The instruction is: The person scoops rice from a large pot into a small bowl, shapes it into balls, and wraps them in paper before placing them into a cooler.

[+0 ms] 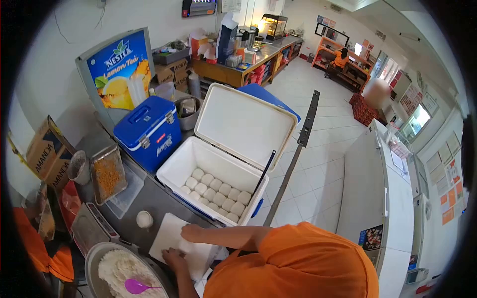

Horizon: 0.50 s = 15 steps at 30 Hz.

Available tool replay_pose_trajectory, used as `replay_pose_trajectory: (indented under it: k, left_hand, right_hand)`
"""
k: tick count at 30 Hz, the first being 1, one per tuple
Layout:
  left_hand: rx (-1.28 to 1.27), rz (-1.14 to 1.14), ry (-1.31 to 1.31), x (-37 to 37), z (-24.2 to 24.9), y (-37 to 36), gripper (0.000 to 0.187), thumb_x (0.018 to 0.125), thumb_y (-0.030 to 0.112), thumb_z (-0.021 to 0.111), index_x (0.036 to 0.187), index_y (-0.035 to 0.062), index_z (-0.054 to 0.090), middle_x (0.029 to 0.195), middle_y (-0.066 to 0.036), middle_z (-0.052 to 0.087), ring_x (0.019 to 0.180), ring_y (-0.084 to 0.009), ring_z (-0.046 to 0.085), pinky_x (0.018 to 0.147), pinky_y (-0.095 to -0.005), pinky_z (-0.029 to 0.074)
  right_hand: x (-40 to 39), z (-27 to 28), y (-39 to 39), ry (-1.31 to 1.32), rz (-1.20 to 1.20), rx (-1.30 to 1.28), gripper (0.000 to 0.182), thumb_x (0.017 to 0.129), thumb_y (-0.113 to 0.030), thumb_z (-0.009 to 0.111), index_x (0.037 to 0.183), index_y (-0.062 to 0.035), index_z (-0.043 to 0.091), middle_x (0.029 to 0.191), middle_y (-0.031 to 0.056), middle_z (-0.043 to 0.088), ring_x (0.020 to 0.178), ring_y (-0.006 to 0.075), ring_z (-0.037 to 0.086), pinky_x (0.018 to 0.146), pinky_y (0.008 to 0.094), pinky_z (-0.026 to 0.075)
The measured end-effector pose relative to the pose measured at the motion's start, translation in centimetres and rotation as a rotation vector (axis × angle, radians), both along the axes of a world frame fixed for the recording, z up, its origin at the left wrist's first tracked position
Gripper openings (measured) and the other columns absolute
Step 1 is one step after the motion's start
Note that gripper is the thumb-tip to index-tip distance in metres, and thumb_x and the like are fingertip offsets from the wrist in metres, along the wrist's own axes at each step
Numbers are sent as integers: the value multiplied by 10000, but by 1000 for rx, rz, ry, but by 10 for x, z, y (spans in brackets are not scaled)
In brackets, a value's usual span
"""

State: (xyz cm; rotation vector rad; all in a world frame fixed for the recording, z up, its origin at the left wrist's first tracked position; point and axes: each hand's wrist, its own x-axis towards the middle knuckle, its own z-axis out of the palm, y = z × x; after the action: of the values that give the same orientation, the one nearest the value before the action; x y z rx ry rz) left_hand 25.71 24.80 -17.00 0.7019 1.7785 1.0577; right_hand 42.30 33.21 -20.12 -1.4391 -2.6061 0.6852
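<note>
A white board [165, 231] lies on the grey counter in front of me, and both my hands are over it. My right hand [192, 233] reaches in from the right with its fingers curled in; what they hold, if anything, is hidden. Nearer to me, my left hand [175, 259] rests low on the board, fingers apart and pointing down. Beside the board stands a small white round cup or ball [144, 219]. A large metal bowl [91, 260] of white grainy food, perhaps rice, with a pink spoon [135, 286] in it, sits close to my left hand.
An open cooler box [171, 166] holds rows of white balls [216, 184]. Behind it stands a blue cooler [149, 131]. A metal tray [119, 186] of orange crumbs and a scale [92, 227] are on the left. White freezers [365, 174] line the right; people are farther off.
</note>
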Motion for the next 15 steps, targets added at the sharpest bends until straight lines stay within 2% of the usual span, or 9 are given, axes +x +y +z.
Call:
replay_pose_trajectory:
  k: [1,3,4,6,10,11,13,14,15]
  left_hand:
    - [14,-4,2,-6,-5,-5,337,899,0,601,1235,-27,609,1148,-229,608,960,-377,678,885,-469,560]
    - [85,-543,834,-10,-16,-25,160,908,11,587,1029,-53,669,1035,-216,645,899,-374,689,808,-468,568]
    - [98,-549,833,-5,-17,-30,160,908,11,587,1029,-53,669,1035,-216,645,899,-374,689,808,-468,568]
    - [249,-408,894,2,-18,-38,75,857,-6,649,846,-77,673,886,-255,663,888,-462,646,751,-508,528]
    - [191,-385,799,0,-25,-34,126,869,12,675,958,-68,714,930,-261,694,834,-389,683,750,-472,538]
    - [228,-267,625,3,-27,-31,157,886,29,677,998,-70,725,922,-236,709,824,-343,694,765,-449,541]
    - [265,-153,457,8,-27,-24,188,904,46,679,1038,-72,735,914,-212,724,815,-297,705,780,-425,544]
    - [246,-150,314,9,-26,-18,258,916,48,663,1129,-92,700,1032,-207,723,920,-290,706,835,-420,549]
    - [229,-147,167,17,-21,-11,334,928,50,646,1220,-112,666,1151,-202,722,1024,-282,708,891,-415,555]
  right_hand:
    - [5,3,-3,-26,69,-8,210,940,-134,571,936,22,712,1005,266,703,896,411,726,736,495,606]
    - [17,3,-27,49,13,23,193,913,-127,592,899,18,718,1008,264,699,890,414,715,759,478,603]
    - [19,-1,-37,127,-37,41,177,885,-120,613,862,15,725,1012,262,695,884,418,705,781,461,599]
    - [15,-11,-48,208,-115,50,177,870,-128,620,886,9,731,1039,256,692,898,417,692,819,458,585]
    - [8,-24,-40,409,-205,-98,221,891,-217,669,922,-10,739,1152,252,671,1004,418,655,923,468,528]
    - [6,-23,-38,414,-204,-96,221,891,-217,669,922,-10,739,1152,252,671,1004,418,655,923,468,528]
    - [3,21,-38,532,-464,-453,414,890,-380,735,954,28,714,1199,243,676,1092,388,654,961,449,521]
    - [3,24,-34,537,-464,-450,414,890,-380,735,954,28,714,1199,243,676,1092,388,654,961,449,521]
    - [5,32,-27,701,-453,-324,509,890,-429,755,1077,40,689,1215,247,677,1128,380,652,970,444,515]
